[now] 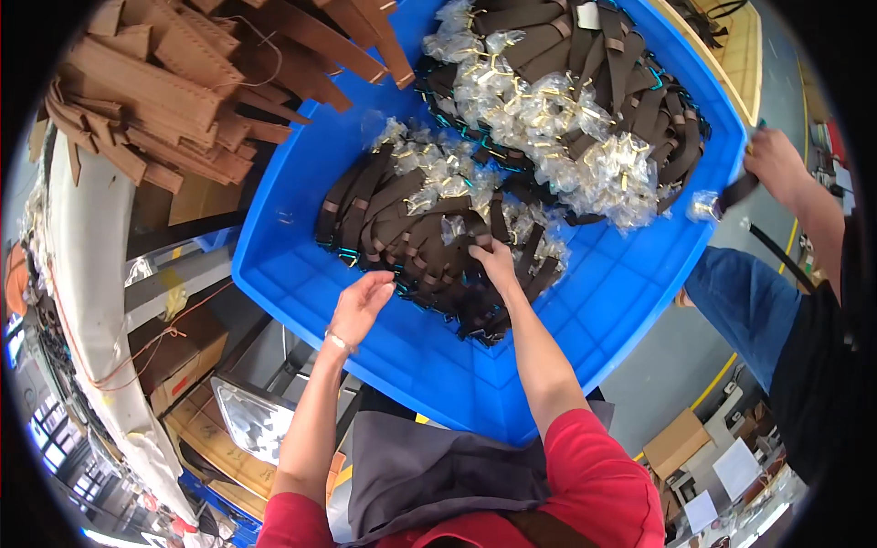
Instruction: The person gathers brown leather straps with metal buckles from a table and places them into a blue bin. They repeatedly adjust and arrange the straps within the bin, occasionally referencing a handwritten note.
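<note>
Dark brown belts (388, 215), their buckle ends wrapped in clear plastic, lie bundled in a large blue bin (603, 292). My right hand (496, 265) reaches into the nearer pile, its thumb and fingers closed on a belt (473, 228). At that pile's left front edge is my left hand (361, 306), fingers loosely stretched toward the belts and nothing visible in them. Behind lies a bigger pile of wrapped belts (585, 119). Small turquoise pieces show along the edges of both piles.
Brown stitched strips (164, 82) are heaped on a white-covered table (96, 210) at the left, some overhanging the bin. Beyond the bin's right rim, another person's hand (776, 164) holds a dark belt with a plastic-wrapped end. Cardboard boxes (676, 443) stand at the lower right.
</note>
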Demonstrator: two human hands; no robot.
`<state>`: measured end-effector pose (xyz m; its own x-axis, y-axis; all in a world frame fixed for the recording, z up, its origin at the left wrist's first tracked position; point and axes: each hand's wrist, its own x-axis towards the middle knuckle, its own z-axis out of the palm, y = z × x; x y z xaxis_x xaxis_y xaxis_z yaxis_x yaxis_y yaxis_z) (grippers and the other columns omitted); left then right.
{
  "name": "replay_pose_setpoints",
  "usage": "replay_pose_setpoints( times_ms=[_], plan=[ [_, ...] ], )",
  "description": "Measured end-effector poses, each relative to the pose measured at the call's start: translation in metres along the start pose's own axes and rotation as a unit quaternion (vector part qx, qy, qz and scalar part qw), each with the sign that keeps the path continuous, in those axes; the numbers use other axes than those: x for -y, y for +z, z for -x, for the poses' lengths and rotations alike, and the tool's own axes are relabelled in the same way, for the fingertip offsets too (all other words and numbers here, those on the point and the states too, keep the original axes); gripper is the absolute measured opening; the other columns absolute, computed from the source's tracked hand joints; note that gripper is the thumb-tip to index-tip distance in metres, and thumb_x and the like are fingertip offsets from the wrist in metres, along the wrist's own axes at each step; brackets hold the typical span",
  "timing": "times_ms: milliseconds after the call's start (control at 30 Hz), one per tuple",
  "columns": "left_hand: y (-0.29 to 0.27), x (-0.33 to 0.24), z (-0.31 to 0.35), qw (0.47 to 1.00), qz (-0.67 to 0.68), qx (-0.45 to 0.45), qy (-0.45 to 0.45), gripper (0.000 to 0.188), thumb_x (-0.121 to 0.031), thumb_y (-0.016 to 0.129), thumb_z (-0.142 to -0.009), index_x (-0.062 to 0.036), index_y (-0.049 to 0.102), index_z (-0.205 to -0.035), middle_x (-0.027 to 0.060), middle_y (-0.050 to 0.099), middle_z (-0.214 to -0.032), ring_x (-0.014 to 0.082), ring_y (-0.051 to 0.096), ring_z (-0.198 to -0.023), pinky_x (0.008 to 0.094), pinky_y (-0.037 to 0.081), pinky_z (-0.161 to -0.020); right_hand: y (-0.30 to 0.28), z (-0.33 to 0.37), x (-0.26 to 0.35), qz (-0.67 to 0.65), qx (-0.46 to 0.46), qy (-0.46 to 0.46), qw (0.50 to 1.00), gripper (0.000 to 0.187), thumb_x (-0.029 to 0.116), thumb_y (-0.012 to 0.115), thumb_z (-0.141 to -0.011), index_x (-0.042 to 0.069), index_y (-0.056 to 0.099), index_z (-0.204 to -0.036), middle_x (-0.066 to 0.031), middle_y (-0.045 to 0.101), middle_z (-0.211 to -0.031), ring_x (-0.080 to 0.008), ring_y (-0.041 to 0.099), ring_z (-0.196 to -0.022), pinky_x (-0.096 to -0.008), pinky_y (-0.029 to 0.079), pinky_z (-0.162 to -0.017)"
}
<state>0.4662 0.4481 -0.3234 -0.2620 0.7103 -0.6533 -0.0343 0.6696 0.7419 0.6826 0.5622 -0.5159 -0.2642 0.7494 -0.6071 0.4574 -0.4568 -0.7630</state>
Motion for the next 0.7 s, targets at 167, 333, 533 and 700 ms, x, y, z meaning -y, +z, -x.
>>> replay_pose_setpoints(
  times_ms=[167, 333, 533, 700],
  plan=[
    [0.040, 0.012, -0.056, 0.965, -0.249, 0.081, 0.004, 0.025, -0.020, 0.051, -0.081, -0.0036, 0.058, -0.098, 0.0128, 0.061, -0.091, 0.0242, 0.057, -0.087, 0.0321, 0.044, -0.076, -0.026, 0.062, 0.086, -0.230, -0.052, -0.014, 0.972, 0.016, 0.014, 0.059, -0.078, 0.004, 0.048, -0.083, -0.0004, 0.048, -0.056, -0.0078, 0.046, -0.045, -0.0223, 0.040, -0.043],
    [0.108, 0.064, -0.132, 0.922, -0.359, 0.142, 0.025, 0.021, -0.023, 0.051, -0.076, -0.0109, 0.063, -0.088, 0.0140, 0.060, -0.093, 0.0334, 0.055, -0.092, 0.0407, 0.043, -0.081, -0.042, 0.081, 0.046, -0.385, -0.109, 0.092, 0.912, 0.014, 0.011, 0.057, -0.078, 0.005, 0.048, -0.087, -0.0030, 0.048, -0.063, -0.0128, 0.049, -0.048, -0.0252, 0.043, -0.045],
    [0.187, 0.076, -0.198, 0.925, -0.365, 0.046, -0.088, 0.036, -0.037, 0.053, -0.076, -0.0078, 0.060, -0.096, 0.0160, 0.057, -0.103, 0.0331, 0.052, -0.099, 0.0406, 0.041, -0.084, -0.072, 0.088, 0.021, -0.539, -0.018, 0.127, 0.833, 0.031, 0.021, 0.053, -0.083, 0.010, 0.043, -0.111, -0.0126, 0.058, -0.078, -0.0283, 0.061, -0.067, -0.0407, 0.050, -0.060],
    [0.227, 0.069, -0.226, 0.890, -0.441, 0.026, -0.113, 0.067, -0.054, 0.053, -0.071, -0.0024, 0.045, -0.114, 0.0183, 0.053, -0.111, 0.0307, 0.052, -0.102, 0.0410, 0.042, -0.083, -0.077, 0.084, 0.022, -0.565, -0.163, 0.068, 0.806, 0.027, 0.017, 0.049, -0.085, 0.006, 0.044, -0.109, -0.0102, 0.055, -0.069, -0.0221, 0.056, -0.060, -0.0362, 0.049, -0.058]
  ],
)
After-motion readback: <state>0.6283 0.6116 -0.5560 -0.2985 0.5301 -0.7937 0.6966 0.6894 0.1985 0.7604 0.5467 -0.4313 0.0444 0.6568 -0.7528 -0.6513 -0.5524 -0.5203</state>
